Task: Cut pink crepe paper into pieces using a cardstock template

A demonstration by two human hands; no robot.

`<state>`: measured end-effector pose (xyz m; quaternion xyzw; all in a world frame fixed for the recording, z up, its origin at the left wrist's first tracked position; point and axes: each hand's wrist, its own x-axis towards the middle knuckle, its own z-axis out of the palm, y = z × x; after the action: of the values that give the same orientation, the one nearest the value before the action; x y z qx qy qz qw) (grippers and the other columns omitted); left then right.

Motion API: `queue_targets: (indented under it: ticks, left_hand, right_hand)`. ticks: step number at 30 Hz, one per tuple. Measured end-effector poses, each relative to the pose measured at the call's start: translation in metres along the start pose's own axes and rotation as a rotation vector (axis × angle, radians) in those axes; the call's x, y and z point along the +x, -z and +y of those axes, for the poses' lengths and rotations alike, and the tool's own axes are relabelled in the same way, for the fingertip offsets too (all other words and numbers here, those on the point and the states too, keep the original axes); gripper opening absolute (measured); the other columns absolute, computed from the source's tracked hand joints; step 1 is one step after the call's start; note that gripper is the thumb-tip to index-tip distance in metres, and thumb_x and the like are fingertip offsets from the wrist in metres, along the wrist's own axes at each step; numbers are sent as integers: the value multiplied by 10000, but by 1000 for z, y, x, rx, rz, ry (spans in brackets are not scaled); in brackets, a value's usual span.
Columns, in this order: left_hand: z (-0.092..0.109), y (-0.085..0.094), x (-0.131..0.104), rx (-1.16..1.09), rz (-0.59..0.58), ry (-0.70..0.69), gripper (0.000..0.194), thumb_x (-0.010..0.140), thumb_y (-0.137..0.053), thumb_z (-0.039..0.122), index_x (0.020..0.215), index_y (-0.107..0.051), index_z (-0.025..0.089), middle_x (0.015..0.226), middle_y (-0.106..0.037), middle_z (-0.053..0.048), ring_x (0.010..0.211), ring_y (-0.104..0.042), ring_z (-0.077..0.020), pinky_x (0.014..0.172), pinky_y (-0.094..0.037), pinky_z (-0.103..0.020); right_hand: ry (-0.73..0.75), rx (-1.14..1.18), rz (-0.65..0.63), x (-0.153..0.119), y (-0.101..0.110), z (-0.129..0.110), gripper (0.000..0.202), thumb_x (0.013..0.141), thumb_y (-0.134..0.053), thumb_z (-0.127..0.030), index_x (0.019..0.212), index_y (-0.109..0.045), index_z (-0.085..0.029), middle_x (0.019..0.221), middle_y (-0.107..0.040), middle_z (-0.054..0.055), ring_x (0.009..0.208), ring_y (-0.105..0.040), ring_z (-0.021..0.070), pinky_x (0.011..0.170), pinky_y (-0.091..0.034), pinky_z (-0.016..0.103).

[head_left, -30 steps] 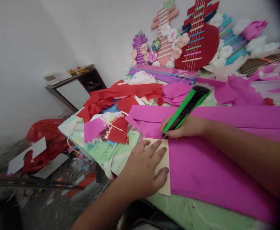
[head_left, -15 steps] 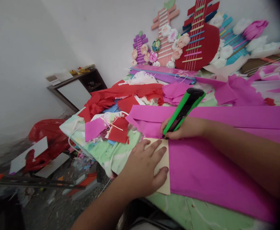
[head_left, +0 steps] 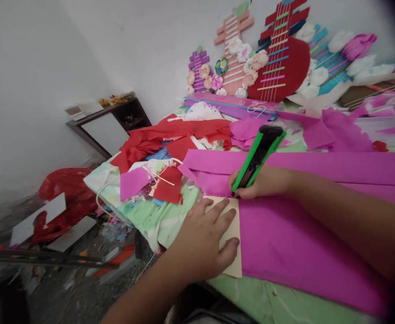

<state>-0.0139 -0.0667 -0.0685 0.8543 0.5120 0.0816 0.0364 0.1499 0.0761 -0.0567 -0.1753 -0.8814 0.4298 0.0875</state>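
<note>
Left hand (head_left: 206, 245), fingers apart, should firmly pin the rectangular cream card (head_left: 230, 231) (by the near edge of the green-clothed table (head_left: 258, 294)), right hand (head_left: 256, 183) clamped on the green-and-black plastic cutter (head_left: 260, 155).

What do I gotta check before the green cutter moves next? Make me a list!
1. Left hand pressing on the cream card: ok, fingers spread over it.
2. Right hand gripping the green cutter: ok.
3. Cutter tip by the card's far edge: ok.
4. Left fingertips well away from the tip: not ok, they look close.
5. Blade out: cannot tell, too small to see.
</note>
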Motion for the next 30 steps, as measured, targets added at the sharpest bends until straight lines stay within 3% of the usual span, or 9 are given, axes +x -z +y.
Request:
queue_targets:
  ticks: [4, 9, 13, 19, 30]
  left_hand:
    - [2, 2, 1, 63, -19, -22, 477, 805, -367, 404, 1232, -394, 192, 1290, -392, -103, 1118, -374, -301, 918, -270, -513]
    - [1, 12, 7, 169, -49, -122, 484, 804, -352, 416, 1214, -401, 162, 1253, -411, -124, 1068, -395, -309, 882, -293, -503]
    - [-3, 15, 17, 210, -70, -246, 430, 779, -380, 415, 1082, -498, 134, 1119, -484, -128, 980, -424, -297, 812, -348, -461]
    - [-8, 6, 18, 200, 1, -315, 431, 804, -336, 423, 1046, -508, 110, 1099, -478, -151, 1001, -400, -308, 801, -344, -465]
    - [-19, 9, 19, 105, 64, -306, 462, 784, -409, 434, 1112, -459, 114, 1108, -506, -105, 1000, -432, -238, 894, -326, -377]
  right_hand:
    - [-138, 40, 72, 0, 6, -10, 76, 665, -475, -187, 706, -525, -147, 564, -501, -23, 492, -469, 70, 466, -398, 182]
    - [-378, -26, 420, -8, 15, -38, 213, 671, -523, -369, 639, -524, -159, 506, -503, -8, 426, -455, 82, 404, -358, 205]
    - [-443, -82, 593, -17, -4, -44, 314, 605, -579, -474, 592, -507, -168, 502, -492, -9, 466, -456, 93, 443, -355, 220]
    - [-466, -23, 813, -18, -39, -30, 361, 587, -575, -513, 584, -503, -159, 551, -516, -5, 545, -477, 110, 519, -379, 235]
    - [-420, 4, 841, -15, -44, -22, 349, 551, -609, -495, 582, -519, -160, 561, -537, -9, 557, -485, 112, 535, -390, 233]
